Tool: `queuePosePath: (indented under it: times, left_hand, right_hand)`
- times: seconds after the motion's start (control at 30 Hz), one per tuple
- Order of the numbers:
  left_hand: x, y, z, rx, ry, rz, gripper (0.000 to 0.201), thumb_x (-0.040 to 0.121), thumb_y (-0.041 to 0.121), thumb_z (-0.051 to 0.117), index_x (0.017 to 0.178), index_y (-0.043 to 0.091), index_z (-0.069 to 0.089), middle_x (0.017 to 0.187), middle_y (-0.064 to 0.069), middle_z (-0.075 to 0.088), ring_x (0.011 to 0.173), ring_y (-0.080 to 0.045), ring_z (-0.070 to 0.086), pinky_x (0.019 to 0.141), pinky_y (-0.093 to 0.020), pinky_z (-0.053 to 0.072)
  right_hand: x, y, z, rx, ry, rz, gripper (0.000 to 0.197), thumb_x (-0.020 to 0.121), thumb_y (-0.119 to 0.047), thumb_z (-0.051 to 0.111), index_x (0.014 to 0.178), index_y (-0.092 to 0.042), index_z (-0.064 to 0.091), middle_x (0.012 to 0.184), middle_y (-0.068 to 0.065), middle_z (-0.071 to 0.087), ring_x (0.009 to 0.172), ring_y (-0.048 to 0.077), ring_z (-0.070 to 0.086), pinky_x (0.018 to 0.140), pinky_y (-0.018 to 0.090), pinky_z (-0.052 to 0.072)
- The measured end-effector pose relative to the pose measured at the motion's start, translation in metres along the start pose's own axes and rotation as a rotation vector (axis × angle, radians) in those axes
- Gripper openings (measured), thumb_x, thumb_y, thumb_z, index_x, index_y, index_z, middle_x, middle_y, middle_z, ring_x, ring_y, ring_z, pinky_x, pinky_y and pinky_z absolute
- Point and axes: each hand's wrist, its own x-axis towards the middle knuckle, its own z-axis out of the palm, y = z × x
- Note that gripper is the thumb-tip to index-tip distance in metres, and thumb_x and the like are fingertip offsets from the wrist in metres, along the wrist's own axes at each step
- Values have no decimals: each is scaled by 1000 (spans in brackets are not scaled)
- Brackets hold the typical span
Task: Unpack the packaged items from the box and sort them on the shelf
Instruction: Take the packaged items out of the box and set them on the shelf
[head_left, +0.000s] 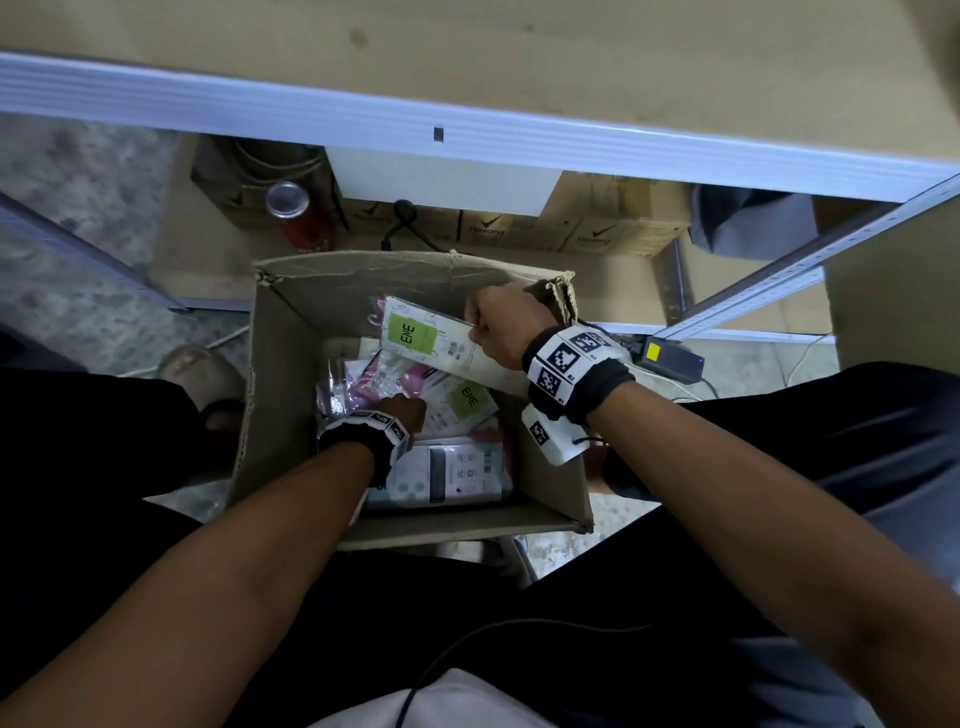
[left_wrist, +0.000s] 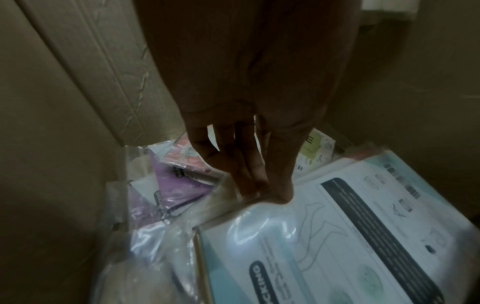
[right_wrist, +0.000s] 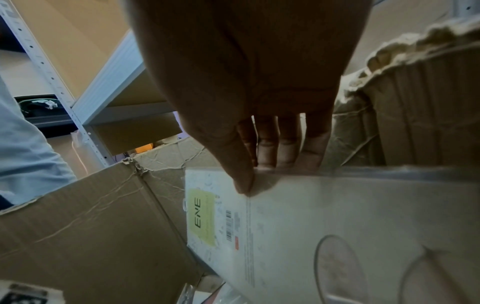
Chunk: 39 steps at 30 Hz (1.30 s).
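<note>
Though its lower end is hidden, right hand pinches a white, green-labelled "ENE" packet above the box; left hand fingers straight, touching wrapped packets.

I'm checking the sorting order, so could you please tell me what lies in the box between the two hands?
In the head view, a second green-labelled packet lies flat between the left hand and the right hand, which holds a similar packet.
</note>
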Motion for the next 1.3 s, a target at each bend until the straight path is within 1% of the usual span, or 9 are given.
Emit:
queuePosePath:
  times: [0.13, 0.3, 0.4, 0.57, 0.73, 0.9, 1.03, 1.13, 1.3]
  left_hand:
    - [-9, -2, -13, -40, -20, 33, 29, 82, -1, 72, 111, 4, 74, 119, -16, 71, 107, -29, 68, 79, -25, 48]
    - [-30, 9, -39, 31, 38, 114, 19, 77, 3, 79, 95, 10, 81, 105, -8, 77, 101, -27, 71, 87, -30, 54]
    - [-48, 17, -58, 112, 77, 142, 18, 77, 4, 76, 93, 12, 81, 100, -7, 78, 95, -24, 73, 74, -25, 50]
    - [-83, 26, -96, 124, 153, 165, 18, 88, 6, 64, 98, 8, 80, 103, -7, 76, 103, -26, 70, 87, -31, 55]
    - [-129, 38, -146, 149, 207, 215, 22, 82, -1, 62, 85, 11, 80, 93, -2, 79, 79, -14, 69, 64, -15, 44]
    - [-177, 43, -198, 144, 331, 352, 28, 75, -9, 59, 83, 6, 81, 86, -9, 79, 81, -21, 73, 65, -19, 47]
    - [-212, 38, -244, 78, 397, 352, 14, 79, 5, 76, 88, 14, 82, 77, 4, 76, 67, -8, 66, 69, -19, 52]
    - [-235, 34, -276, 59, 439, 372, 12, 81, 8, 77, 89, 17, 81, 75, 4, 75, 63, -7, 63, 62, -14, 49]
    - [-271, 21, -321, -41, 469, 402, 12, 86, 9, 77, 86, 21, 77, 96, -14, 76, 83, -17, 64, 84, -36, 53]
  right_hand:
    - [-1, -5, 3, -14, 1, 4, 10, 93, -19, 61, 103, -18, 63, 115, 11, 62, 100, 32, 63, 88, 45, 55]
    - [-10, -7, 8, -32, 28, 17, 14, 92, -17, 61, 106, -17, 63, 115, 10, 63, 102, 31, 63, 90, 44, 54]
    - [-19, -7, 4, -7, 84, 34, 14, 92, -15, 62, 105, -17, 65, 112, 9, 65, 102, 29, 63, 89, 38, 53]
    - [-36, -14, -18, 22, 184, 20, 11, 88, -14, 65, 98, -18, 69, 108, 11, 67, 101, 30, 63, 87, 35, 52]
    - [-55, -24, -48, -10, 250, -2, 13, 85, -21, 68, 98, -24, 70, 111, 13, 65, 100, 33, 65, 88, 38, 54]
    - [-74, -31, -96, -37, 278, -79, 10, 84, -18, 68, 94, -19, 70, 101, 8, 70, 98, 28, 65, 87, 38, 55]
    - [-91, -36, -140, -40, 344, -107, 14, 84, -20, 70, 97, -21, 70, 108, 8, 69, 103, 28, 63, 92, 39, 53]
    - [-103, -38, -176, -70, 394, -154, 16, 82, -17, 72, 98, -16, 72, 102, 6, 73, 99, 26, 65, 90, 31, 52]
    - [-118, -31, -230, -50, 462, -178, 16, 82, -18, 76, 97, -13, 74, 96, 2, 74, 88, 17, 65, 81, 20, 45]
